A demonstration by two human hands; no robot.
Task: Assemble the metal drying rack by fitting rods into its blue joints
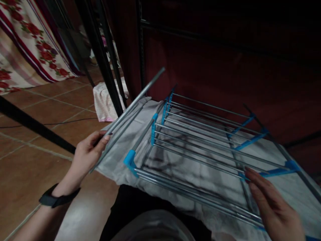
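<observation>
My left hand [87,152] is closed around a grey metal tube [132,104], which slants up and away from me. A second thin tube runs beneath it, close to the bed edge. To its right lies a rack of metal tubes [190,134] with blue plastic brackets, much like a shoe rack. My right hand [274,204] is at the rack's near right side, fingertips closed on a small blue bracket [242,176]. A blue corner joint [130,160] caps the rack's near left side tube. Several long tubes [175,187] lie along the front, close to my lap.
A pale grey sheet [170,157] lies under the rack. Black metal posts [102,57] rise at the left, and a dark bar slants in near my left arm. Behind hangs a dark red cloth [200,67]. A striped white cloth [106,102] rests by the tiled floor [50,130].
</observation>
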